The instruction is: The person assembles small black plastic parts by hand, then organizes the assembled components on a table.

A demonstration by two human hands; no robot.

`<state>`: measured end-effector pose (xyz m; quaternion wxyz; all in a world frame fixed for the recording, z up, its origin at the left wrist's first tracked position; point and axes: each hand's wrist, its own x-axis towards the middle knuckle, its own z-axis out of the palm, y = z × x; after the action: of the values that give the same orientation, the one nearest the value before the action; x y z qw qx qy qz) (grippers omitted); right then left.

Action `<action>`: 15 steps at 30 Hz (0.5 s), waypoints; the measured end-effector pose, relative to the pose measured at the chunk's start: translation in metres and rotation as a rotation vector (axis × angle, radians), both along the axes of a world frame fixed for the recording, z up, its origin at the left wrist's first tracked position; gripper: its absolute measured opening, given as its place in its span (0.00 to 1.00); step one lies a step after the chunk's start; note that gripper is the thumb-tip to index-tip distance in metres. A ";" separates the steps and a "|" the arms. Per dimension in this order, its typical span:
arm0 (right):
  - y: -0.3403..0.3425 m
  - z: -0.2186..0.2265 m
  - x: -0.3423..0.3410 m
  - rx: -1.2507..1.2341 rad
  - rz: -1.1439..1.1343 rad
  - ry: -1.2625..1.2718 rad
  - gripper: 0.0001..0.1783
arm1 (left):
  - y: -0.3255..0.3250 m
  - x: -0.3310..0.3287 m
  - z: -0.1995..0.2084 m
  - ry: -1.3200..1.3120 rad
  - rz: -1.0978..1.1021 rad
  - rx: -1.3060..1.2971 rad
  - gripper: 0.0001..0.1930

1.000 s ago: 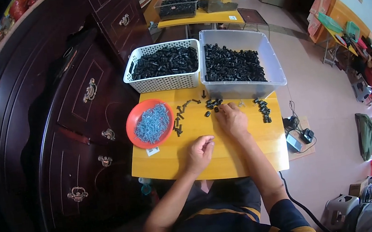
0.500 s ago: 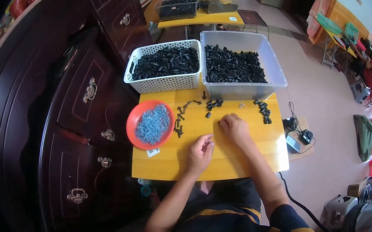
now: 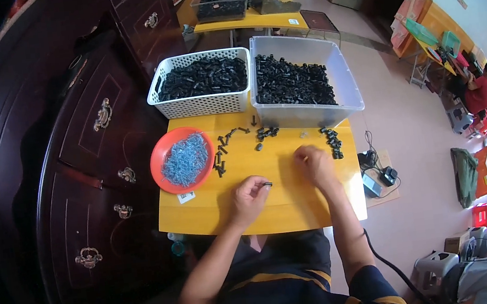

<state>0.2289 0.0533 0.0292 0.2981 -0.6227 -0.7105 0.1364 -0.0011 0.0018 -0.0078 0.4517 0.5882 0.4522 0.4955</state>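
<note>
My left hand is over the front middle of the yellow table, its thumb and fingers pinching a small black plastic piece. To its right, my right hand is curled just above the tabletop, fingers bent inward; whatever they hold, if anything, is hidden. Beyond that hand lie tiny clear pieces. Black stem-like pieces lie scattered at left, short black caps cluster in the middle, and a row of joined-looking black parts lies at right.
A red bowl of thin bluish clear pieces stands at the table's left. Behind are a white perforated basket and a clear tub, both holding black parts. Dark drawers border the left. Another yellow table stands farther back.
The black piece now shows between my left thumb and fingers. My right hand has lifted from the tabletop and shifted right relative to the table. The whole view has shifted slightly.
</note>
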 end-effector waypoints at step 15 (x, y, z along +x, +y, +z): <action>0.048 -0.016 0.066 0.104 -0.256 -0.191 0.07 | 0.001 0.001 0.006 -0.029 0.006 0.010 0.04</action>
<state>0.2953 0.1013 0.0131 0.2761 -0.7021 -0.6564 0.0004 -0.0005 0.0032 -0.0022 0.4536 0.5820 0.4448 0.5075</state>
